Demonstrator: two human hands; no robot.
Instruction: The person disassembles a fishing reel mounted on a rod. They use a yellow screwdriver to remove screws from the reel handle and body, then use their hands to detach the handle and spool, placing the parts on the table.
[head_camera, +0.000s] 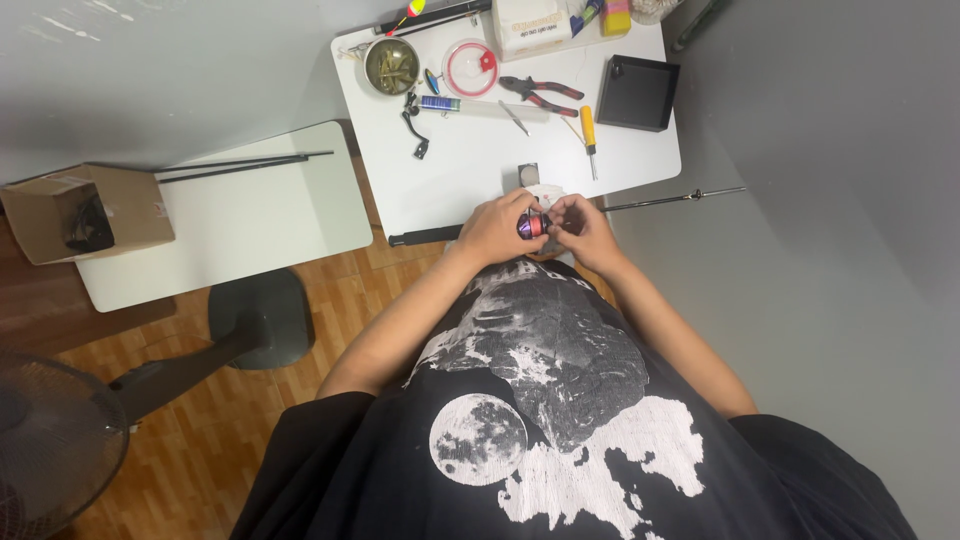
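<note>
Both hands closed on small purple-red reel (532, 225): left hand (497, 227) at 9 o'clock, right hand (583, 228) at 3; white worktop (470, 160) beneath.

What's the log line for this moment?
left hand: holds purple reel | right hand: on reel | pliers, screwdriver: untouched on table

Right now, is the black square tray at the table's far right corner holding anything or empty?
Empty: the black square tray shows only its bare dark floor inside raised walls, with nothing lying in it.
</note>
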